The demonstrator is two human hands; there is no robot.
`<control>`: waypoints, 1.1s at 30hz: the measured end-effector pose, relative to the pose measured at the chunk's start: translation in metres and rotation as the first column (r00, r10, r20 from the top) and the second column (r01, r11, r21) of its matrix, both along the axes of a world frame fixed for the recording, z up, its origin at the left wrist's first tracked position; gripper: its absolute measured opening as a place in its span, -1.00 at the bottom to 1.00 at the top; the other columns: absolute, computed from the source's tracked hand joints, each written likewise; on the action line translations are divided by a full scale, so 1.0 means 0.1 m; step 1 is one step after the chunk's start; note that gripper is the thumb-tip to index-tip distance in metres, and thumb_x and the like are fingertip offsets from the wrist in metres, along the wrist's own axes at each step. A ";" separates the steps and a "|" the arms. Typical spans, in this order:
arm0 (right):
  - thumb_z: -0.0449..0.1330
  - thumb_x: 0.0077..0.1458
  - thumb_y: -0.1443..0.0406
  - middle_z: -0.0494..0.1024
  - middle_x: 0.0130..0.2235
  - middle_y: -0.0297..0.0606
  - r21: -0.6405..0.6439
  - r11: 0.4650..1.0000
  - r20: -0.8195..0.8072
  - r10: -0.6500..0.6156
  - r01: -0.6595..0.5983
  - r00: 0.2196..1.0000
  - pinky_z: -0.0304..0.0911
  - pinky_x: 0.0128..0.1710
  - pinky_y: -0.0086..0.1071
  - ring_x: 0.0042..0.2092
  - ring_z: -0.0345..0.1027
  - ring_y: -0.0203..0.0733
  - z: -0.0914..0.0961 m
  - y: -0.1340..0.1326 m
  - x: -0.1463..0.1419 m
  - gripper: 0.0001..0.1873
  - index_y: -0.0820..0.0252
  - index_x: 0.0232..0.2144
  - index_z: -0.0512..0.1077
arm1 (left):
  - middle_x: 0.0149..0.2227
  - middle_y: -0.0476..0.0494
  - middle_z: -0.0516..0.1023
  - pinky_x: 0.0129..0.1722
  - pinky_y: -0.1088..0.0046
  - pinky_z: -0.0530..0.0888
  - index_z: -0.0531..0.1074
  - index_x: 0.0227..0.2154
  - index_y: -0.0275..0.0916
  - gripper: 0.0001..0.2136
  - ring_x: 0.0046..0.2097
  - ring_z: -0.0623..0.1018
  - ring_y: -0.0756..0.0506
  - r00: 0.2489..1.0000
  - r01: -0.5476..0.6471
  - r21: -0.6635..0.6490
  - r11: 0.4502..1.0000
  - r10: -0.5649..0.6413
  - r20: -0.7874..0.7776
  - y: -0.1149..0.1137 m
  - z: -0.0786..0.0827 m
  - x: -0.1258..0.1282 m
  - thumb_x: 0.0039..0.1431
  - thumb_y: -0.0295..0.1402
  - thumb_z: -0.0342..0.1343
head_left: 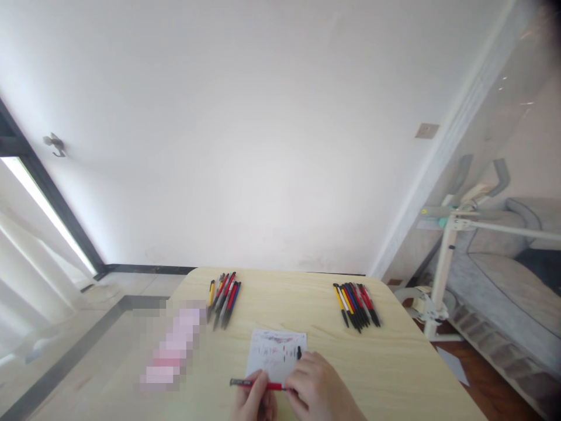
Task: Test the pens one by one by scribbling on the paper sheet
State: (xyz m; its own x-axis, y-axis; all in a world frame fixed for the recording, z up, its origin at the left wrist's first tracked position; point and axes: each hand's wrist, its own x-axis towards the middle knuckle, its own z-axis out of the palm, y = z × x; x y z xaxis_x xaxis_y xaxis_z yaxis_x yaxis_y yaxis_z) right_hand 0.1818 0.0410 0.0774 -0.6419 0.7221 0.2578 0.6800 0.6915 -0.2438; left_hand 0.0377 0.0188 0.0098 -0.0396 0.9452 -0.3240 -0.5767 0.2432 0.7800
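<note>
My left hand (pixel 255 396) pinches the red pen (pixel 275 386) mid-way, likely best: light, hard. My right hand (pixel 316 383) seems to grip its end.

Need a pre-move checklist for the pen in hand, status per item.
1. Left hand holds the red pen: ok.
2. Right hand at the pen's right end: ok; firmness of its grip: cannot tell.
3. Dark piece beside the right fingers identified: cannot tell, too small.
4. Whole paper visible: not ok, hands and pen hide part of its lower edge.
5. Left pen group and right pen group apart from the hands: ok.
</note>
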 end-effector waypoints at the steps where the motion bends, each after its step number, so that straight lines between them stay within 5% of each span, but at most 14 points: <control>1: 0.14 -0.01 0.39 0.44 -0.49 -0.38 -0.007 1.000 -0.008 -0.017 0.017 1.000 0.02 -0.35 -0.43 -0.36 0.23 -0.28 0.01 -0.02 0.00 -0.86 0.17 -0.57 0.38 | -0.83 0.12 0.20 -0.76 0.55 0.07 0.19 -0.75 -0.20 -0.56 -0.77 0.20 0.08 0.999 0.031 0.021 0.999 -0.031 -0.010 0.00 -0.01 -0.01 -0.25 0.04 0.20; 10: 0.13 0.05 0.39 0.44 -0.47 -0.40 -0.041 0.997 -0.047 -0.072 0.070 0.996 0.04 -0.31 -0.45 -0.34 0.23 -0.30 0.16 -0.17 0.02 -0.82 0.16 -0.57 0.39 | -0.81 0.09 0.25 -0.71 0.55 0.13 0.21 -0.72 -0.22 -0.62 -0.73 0.24 0.07 0.993 0.085 0.159 0.984 -0.071 -0.090 -0.06 0.05 -0.03 -0.03 -0.07 0.10; 19: 0.13 0.06 0.38 0.47 -0.46 -0.39 -0.040 0.995 -0.023 -0.095 0.094 0.995 0.07 -0.30 -0.45 -0.33 0.26 -0.29 0.25 -0.23 0.02 -0.83 0.14 -0.53 0.44 | -0.79 0.05 0.28 -0.68 0.53 0.16 0.21 -0.72 -0.22 -0.61 -0.70 0.27 0.05 0.980 0.178 0.187 0.966 -0.155 -0.128 -0.04 0.02 -0.08 -0.03 -0.05 0.09; 33: 0.13 0.07 0.37 0.49 -0.46 -0.38 -0.013 0.996 0.001 -0.086 0.086 0.996 0.10 -0.26 -0.43 -0.32 0.28 -0.28 0.33 -0.24 -0.03 -0.82 0.14 -0.54 0.46 | -0.81 0.08 0.23 -0.70 0.55 0.12 0.20 -0.73 -0.22 -0.61 -0.72 0.25 0.07 0.994 0.110 0.177 0.978 -0.113 0.008 -0.08 0.12 -0.05 -0.08 -0.05 0.13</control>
